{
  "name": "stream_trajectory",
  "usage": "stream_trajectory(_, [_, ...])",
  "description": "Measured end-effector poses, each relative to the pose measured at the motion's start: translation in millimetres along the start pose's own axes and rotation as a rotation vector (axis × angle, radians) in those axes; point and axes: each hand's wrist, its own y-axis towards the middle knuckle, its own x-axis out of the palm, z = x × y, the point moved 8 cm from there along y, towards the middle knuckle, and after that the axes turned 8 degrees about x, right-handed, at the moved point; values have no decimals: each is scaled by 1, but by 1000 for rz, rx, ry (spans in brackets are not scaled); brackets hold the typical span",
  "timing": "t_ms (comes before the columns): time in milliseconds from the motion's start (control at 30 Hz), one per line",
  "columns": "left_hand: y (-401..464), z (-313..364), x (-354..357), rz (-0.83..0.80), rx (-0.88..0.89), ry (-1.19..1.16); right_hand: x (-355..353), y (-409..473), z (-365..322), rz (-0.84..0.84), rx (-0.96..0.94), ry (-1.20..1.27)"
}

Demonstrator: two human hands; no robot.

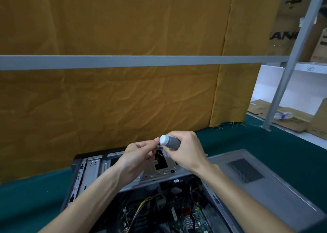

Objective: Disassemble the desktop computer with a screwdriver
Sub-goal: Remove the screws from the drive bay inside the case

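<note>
Right hand (pixel 185 151), at the centre of the frame, grips a grey screwdriver handle with a white rounded cap (pixel 169 141), fingers curled round it, the cap pointing left. Left hand (pixel 139 157), just beside it, has its fingers curled, the fingertips pinched together next to the cap; whether they hold something small cannot be told. Below both hands, in the lower centre, lies an open black and silver desktop computer case (pixel 152 193) on a dark green table covering (pixel 265 140), wiring and circuit board exposed. A grey metal side panel (pixel 269 185) lies at lower right. Mustard-yellow cloth (pixel 113 94) hangs behind.
</note>
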Motion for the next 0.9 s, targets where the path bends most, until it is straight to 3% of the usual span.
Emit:
stream_trajectory(267, [-3,-18,-1,117,-8,70,3,-7,-3,55,-76,-189])
stream_trajectory(467, [-5,-6,1,161,138,312,6,-5,-3,56,-59,-357])
stream_trajectory(533, [-5,7,4,120,320,520,-5,1,17,79,54,-321])
stream_trajectory(633, [-13,23,14,53,721,1236,-37,15,81,167,347,-229])
stream_trajectory(667, [-11,17,15,-14,749,1376,-45,17,109,174,457,-210])
stream_trajectory(800, [6,-11,-3,-141,479,1381,-52,2,211,100,792,-285])
stream_trajectory(900, [10,-16,-5,-154,469,1418,-43,-14,262,10,912,-388])
